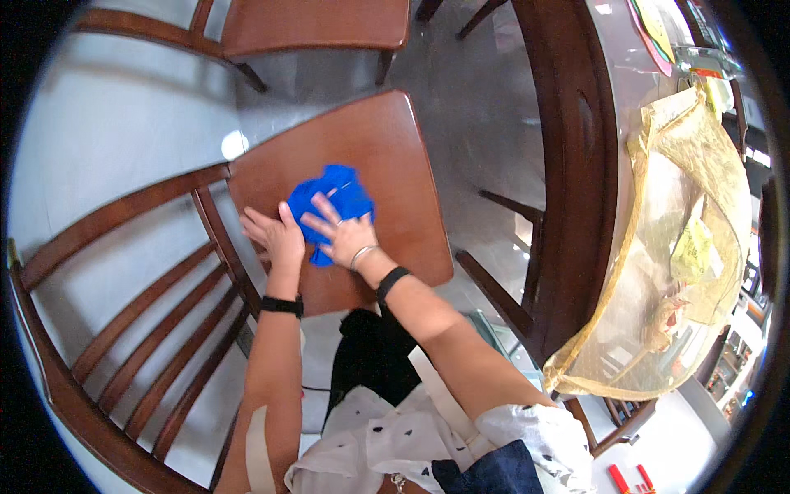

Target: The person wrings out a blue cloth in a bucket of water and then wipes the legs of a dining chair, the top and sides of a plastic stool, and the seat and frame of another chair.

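A crumpled blue cloth (330,191) lies on the brown wooden seat of a chair (395,185). My right hand (345,234) is spread over the cloth's lower right part, palm down, with its fingers apart and pressing on it. At the cloth's left edge is my left hand (274,238), thumb raised and fingers apart; it holds nothing, and whether it touches the cloth or the seat I cannot tell. The slatted chair back (142,315) stands to the left of the seat.
A dark wooden table edge (577,185) curves along the right. On the table stands a gold-trimmed mesh food cover (642,247) with a yellow packet (694,250) seen at it. Another wooden chair (315,25) is at the top. Table legs and chair legs stand on the grey floor (481,129).
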Demonstrator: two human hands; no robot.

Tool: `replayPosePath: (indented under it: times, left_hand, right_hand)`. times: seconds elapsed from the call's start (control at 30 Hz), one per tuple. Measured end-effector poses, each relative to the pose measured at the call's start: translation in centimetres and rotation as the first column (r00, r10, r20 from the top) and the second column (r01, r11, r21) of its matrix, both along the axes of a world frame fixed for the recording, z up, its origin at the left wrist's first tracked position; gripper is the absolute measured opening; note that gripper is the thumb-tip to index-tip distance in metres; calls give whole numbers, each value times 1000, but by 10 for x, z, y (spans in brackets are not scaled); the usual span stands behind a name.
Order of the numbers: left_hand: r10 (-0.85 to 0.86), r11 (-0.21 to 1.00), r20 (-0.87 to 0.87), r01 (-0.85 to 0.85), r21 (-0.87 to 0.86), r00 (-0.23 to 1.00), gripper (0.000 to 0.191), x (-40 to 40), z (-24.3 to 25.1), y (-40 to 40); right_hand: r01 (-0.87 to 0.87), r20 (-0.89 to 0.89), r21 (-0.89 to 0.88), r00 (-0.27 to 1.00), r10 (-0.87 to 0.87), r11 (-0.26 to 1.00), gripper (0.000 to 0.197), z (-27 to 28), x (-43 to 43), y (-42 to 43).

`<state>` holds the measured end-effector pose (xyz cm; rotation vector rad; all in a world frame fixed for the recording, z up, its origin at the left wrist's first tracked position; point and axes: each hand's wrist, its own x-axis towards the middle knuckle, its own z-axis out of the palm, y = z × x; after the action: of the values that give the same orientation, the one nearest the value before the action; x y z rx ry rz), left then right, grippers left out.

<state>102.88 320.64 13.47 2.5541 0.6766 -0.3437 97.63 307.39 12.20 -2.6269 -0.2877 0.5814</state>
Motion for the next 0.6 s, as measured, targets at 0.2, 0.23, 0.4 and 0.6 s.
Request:
replayPosePath:
  times: [0.2, 0.23, 0.4, 0.6]
  left_hand:
    - [-55, 989, -552, -32, -146, 832, 149, -6, -14, -29]
    - [-42, 996, -556, -8, -88, 830, 152, -7, -15, -34]
    - [28, 999, -655, -47, -11, 755, 149, 5, -6, -37]
    - [37, 997, -692, -73, -22, 721, 151, 5, -12, -35]
  right_hand:
    - [550, 299, -271, 828, -475, 790, 61, 0, 119, -107]
    - [591, 404, -307, 790, -461, 746, 60, -4, 124, -115]
    - [724, 205, -223, 689, -695, 652, 63, -5, 74, -125]
    - [722, -84, -413, 577, -812, 555, 71, 11, -115, -97]
